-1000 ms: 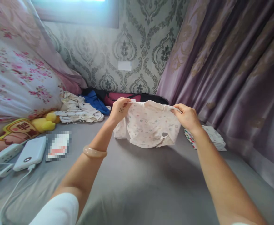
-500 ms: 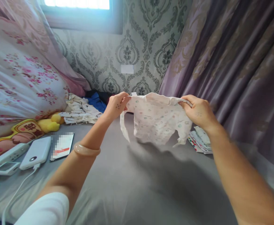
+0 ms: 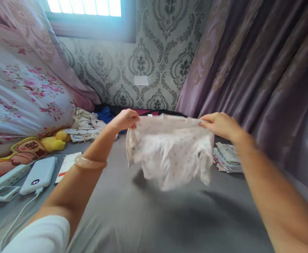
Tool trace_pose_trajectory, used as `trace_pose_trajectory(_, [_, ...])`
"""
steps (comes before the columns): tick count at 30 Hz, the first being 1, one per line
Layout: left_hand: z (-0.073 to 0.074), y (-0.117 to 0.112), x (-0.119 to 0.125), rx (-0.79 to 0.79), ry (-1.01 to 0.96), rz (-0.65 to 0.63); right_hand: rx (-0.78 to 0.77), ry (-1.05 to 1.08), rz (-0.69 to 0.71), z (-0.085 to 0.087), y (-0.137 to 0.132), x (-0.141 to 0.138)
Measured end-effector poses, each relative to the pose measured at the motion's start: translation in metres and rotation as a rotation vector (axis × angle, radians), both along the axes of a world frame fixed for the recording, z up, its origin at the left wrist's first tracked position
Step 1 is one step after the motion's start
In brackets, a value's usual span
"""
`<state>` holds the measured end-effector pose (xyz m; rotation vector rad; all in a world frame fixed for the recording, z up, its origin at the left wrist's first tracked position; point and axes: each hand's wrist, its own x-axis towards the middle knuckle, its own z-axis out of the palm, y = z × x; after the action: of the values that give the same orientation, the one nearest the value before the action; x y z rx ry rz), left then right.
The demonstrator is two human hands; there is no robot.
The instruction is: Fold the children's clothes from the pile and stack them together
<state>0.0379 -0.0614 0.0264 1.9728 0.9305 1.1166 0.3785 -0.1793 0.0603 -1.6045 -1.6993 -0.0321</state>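
Basically one small white printed top (image 3: 169, 151) in play, mid-frame, hung by its top edge over the gray-sheeted bed (image 3: 111, 203). Clock read from the top. Left hand (image 3: 126, 118) at its 10 o'clock corner, thumb and fingers pinched together on cloth. Right hand (image 3: 218, 124) at its 2 o'clock corner, same tight pinch. Top edge stretched roughly level between the hands; lower part blurred, creased, hem looks clear of the bed, dark shadow (image 3: 196, 211) below. Pale bangle (image 3: 90, 162) on left forearm.

Folded clothes stack (image 3: 229, 160) at 3 o'clock, near the right forearm. Crumpled pale clothes pile (image 3: 86, 121) between 9 and 10, blue cloth (image 3: 105, 114) just beside it. Yellow plush toy (image 3: 53, 142) at 9. Just below 9, going outward: flat screen device (image 3: 66, 167), partly pixelated and partly behind the left arm; white power bank (image 3: 38, 175) with white cable (image 3: 17, 221) plugged in; white power strip (image 3: 8, 179). Purple curtain (image 3: 261, 88) at 2, damask wallpaper (image 3: 166, 45) at 12, white card (image 3: 141, 80) on it at 11, bright window (image 3: 85, 7) higher at 11.
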Motion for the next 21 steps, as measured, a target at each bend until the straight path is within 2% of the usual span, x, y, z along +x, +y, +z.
trace_pose_trajectory(2, [-0.001, -0.001, 0.014, 0.152, -0.085, 0.097, 0.042, 0.027, -0.008, -0.004, 0.003, -0.007])
trace_pose_trajectory(3, [-0.001, -0.001, 0.019, 0.157, -0.096, 0.069, -0.012, 0.036, 0.044, -0.004, 0.003, -0.009])
trace_pose_trajectory(6, [0.000, 0.000, 0.021, 0.043, 0.045, -0.120, -0.244, 0.059, 0.226, -0.003, 0.000, -0.006])
trace_pose_trajectory(8, [0.000, 0.003, 0.018, 0.053, 0.061, -0.087, -0.262, 0.095, 0.253, -0.002, -0.001, -0.002])
trace_pose_trajectory(10, [0.000, 0.006, 0.016, 0.086, -0.033, -0.048, -0.229, 0.139, 0.269, -0.002, -0.001, 0.002])
trace_pose_trajectory(13, [0.000, 0.007, 0.017, -0.022, -0.092, -0.210, -0.332, 0.157, 0.388, -0.003, 0.001, 0.003])
trace_pose_trajectory(14, [0.000, 0.007, 0.018, -0.059, -0.084, -0.225, -0.349, 0.156, 0.397, -0.003, 0.002, 0.003])
trace_pose_trajectory(17, [0.000, 0.008, 0.022, -0.060, -0.102, -0.087, -0.265, 0.148, 0.304, -0.004, 0.005, 0.002])
trace_pose_trajectory(21, [-0.001, 0.007, 0.025, -0.056, -0.042, -0.127, -0.260, 0.081, 0.211, -0.002, 0.009, 0.002])
